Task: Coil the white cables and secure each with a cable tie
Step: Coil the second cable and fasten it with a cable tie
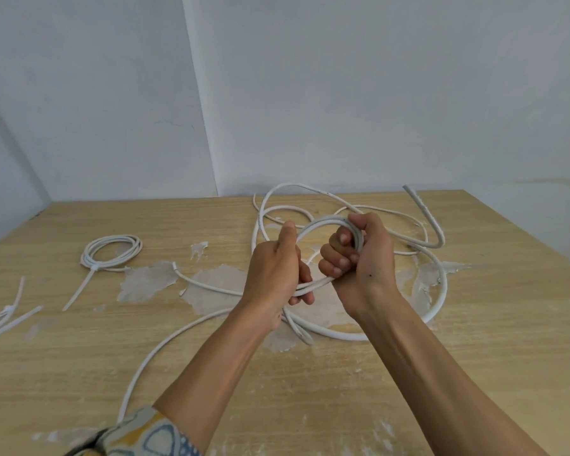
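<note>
Two hands (275, 271) (359, 258), two coils (112, 251) (323, 223), one table (481, 340)

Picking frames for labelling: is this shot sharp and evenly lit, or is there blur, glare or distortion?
Head view: light soft and even, no glare, faint shadows under the loose cable on the table; left hand and right hand gripping the held coil look fairly sharp; cable ties at the left edge look smeared; wide-angle lens leans the wall corner.

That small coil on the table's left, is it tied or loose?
Tied. A cable tie cinches the small coil at its near edge, its tail trailing on the table.
</note>
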